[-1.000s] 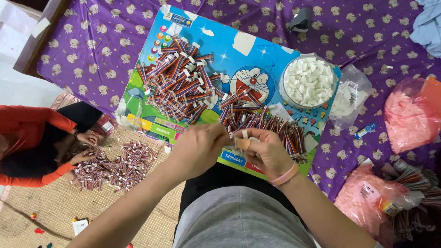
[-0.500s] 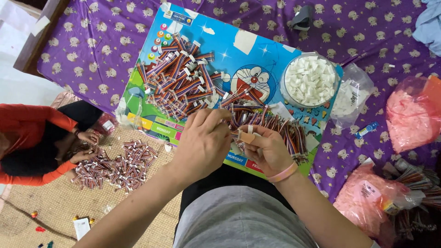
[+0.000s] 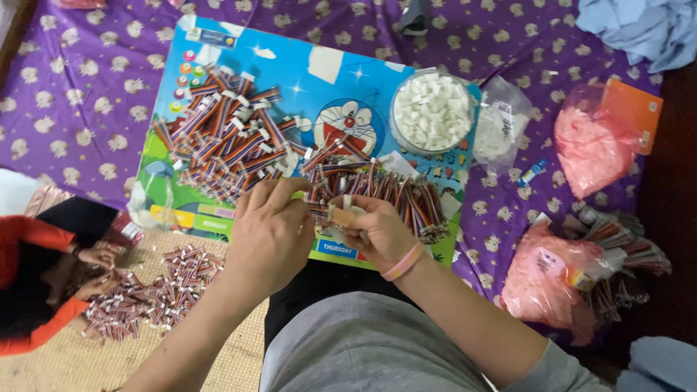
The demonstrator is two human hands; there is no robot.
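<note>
Both hands, left hand [image 3: 270, 231] and right hand [image 3: 377, 231], are pinching one striped ribbon cable [image 3: 328, 212], finished pile [image 3: 225, 138] beyond fingertips, loose bunch [image 3: 392, 190] still waiting.

Small striped cable piece [image 3: 341, 215], white connector end, pinched between left hand [image 3: 270, 232] and right hand [image 3: 377, 231] over the near edge of the blue cartoon board [image 3: 290, 80].

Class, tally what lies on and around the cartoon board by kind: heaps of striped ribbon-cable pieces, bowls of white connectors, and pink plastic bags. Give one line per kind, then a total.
Heaps of striped ribbon-cable pieces: 3
Bowls of white connectors: 1
Pink plastic bags: 2
Total: 6
</note>
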